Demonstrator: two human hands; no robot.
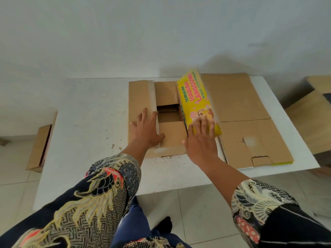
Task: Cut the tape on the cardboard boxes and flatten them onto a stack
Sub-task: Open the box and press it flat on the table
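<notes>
Surface: white table (93,108), tiled floor (16,172), centre frame.
Box: brown cardboard box (170,138), yellow flap (195,97) raised.
Hands: left hand (146,130) and right hand (201,138), fingers spread, pressing flaps.

Plain indoor room, likely home or small storeroom. Bare white wall (161,29), pale tiled floor (197,212), low white table (86,122) against wall. Flattened cardboard boxes (247,119) on tabletop, more cardboard boxes (38,149) standing on floor either side.

Brown cardboard box (168,120) open on the white table, one flap under the left palm, yellow printed flap (197,99) tilted up beneath the right fingers, flattened cardboard (250,119) just right of them
</notes>
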